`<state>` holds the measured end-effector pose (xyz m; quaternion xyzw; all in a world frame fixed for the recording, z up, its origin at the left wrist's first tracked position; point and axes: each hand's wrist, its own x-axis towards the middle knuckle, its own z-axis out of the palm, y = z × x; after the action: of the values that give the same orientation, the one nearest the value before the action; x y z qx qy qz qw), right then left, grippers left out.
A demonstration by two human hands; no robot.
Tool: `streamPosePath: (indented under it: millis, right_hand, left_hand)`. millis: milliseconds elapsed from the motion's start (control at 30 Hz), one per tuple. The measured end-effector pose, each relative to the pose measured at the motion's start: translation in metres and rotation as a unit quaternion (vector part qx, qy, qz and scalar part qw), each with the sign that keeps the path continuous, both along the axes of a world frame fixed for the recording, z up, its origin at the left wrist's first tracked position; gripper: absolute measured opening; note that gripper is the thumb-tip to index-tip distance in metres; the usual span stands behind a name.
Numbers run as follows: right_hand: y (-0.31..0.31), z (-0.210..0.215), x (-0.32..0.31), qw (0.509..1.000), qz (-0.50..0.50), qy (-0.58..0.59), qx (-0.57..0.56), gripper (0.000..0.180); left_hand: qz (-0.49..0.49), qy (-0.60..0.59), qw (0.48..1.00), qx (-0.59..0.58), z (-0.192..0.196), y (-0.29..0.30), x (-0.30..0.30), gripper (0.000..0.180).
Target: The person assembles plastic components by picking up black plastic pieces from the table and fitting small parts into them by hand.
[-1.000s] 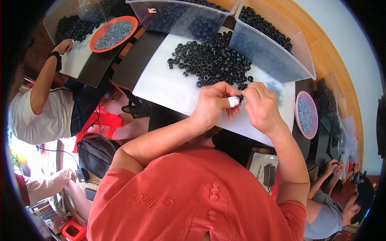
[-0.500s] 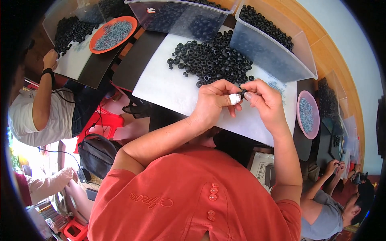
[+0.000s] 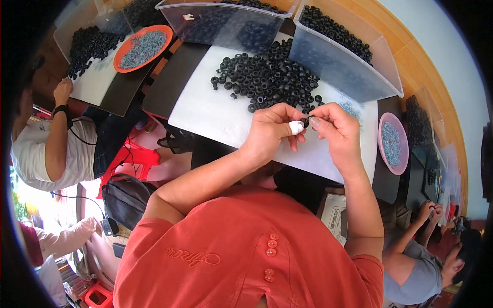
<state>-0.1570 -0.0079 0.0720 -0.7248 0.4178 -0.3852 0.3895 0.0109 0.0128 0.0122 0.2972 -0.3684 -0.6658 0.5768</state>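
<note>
My left hand pinches a small black round part between thumb and fingers; white tape wraps one of its digits. Touching the same part from the other side, my right hand has its thumb and forefinger pressed together. Whatever sits between those right fingertips is too small to make out. Both hands hover over a white sheet on the table. Just beyond them lies a heap of black round parts with holes in them. Tiny bluish pieces are scattered on the sheet to the right of the heap.
Two clear plastic bins of black parts stand behind the heap. A pink bowl of small bluish pieces is at the right, an orange bowl of similar pieces at the left. People sit at neighbouring tables. A black bag lies lower left.
The view has shifted slightly. My right fingertips have closed in on the black part, which is turned a little; my left hand keeps its pinch.
</note>
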Motion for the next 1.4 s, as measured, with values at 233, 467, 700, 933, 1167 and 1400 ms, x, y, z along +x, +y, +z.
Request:
streamPosePath:
  millis: [233, 467, 700, 933, 1167, 1400]
  right_hand:
    - [0.001, 0.001, 0.002, 1.000, -0.001, 0.020, -0.005, 0.004]
    - [-0.002, 0.007, -0.002, 0.999, 0.015, 0.039, 0.005, 0.005]
    - [-0.011, 0.002, -0.007, 0.995, 0.013, -0.027, 0.095, 0.010]
    - [-0.009, 0.002, -0.002, 0.998, 0.018, 0.011, 0.055, 0.007]
    - [-0.009, 0.001, 0.000, 0.997, 0.024, 0.055, -0.046, 0.006]
    - [-0.014, 0.001, -0.009, 0.999, 0.016, 0.030, 0.026, 0.009]
  left_hand:
    - [-0.003, -0.002, 1.000, 0.004, 0.001, -0.001, 0.000, 0.011]
    - [-0.002, 0.006, 1.000, 0.012, 0.002, -0.001, -0.001, 0.010]
    - [-0.005, 0.006, 1.000, 0.026, 0.005, -0.002, 0.000, 0.007]
    - [-0.005, 0.015, 1.000, 0.027, 0.004, -0.003, -0.001, 0.011]
    - [-0.012, 0.002, 1.000, 0.011, 0.000, -0.004, -0.001, 0.009]
    - [-0.017, 0.017, 0.999, 0.040, 0.006, -0.004, 0.000, 0.008]
